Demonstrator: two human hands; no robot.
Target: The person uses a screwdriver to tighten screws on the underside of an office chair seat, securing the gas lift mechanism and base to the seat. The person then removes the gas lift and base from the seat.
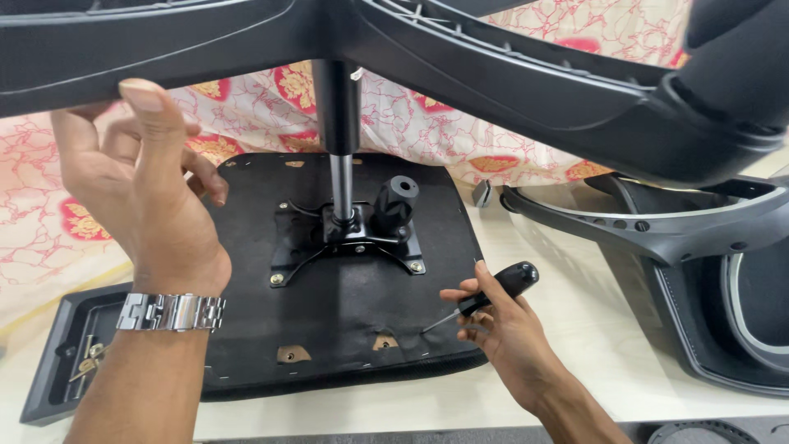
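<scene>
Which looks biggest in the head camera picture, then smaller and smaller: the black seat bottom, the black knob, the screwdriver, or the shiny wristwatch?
1. Black seat bottom, by far.
2. Wristwatch and screwdriver, held in the right hand, look about alike; the watch sits nearer the camera, so I won't rank them.
3. Black knob, smallest.

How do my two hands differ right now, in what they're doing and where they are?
The left hand is raised, gripping a black star-base leg, while the right hand sits low beside the seat underside, holding a black-handled screwdriver. The left hand's wrist wears a metal watch; the right hand's wrist is bare. The left hand shows its back, the right hand its curled fingers. Both grip something black.
</scene>
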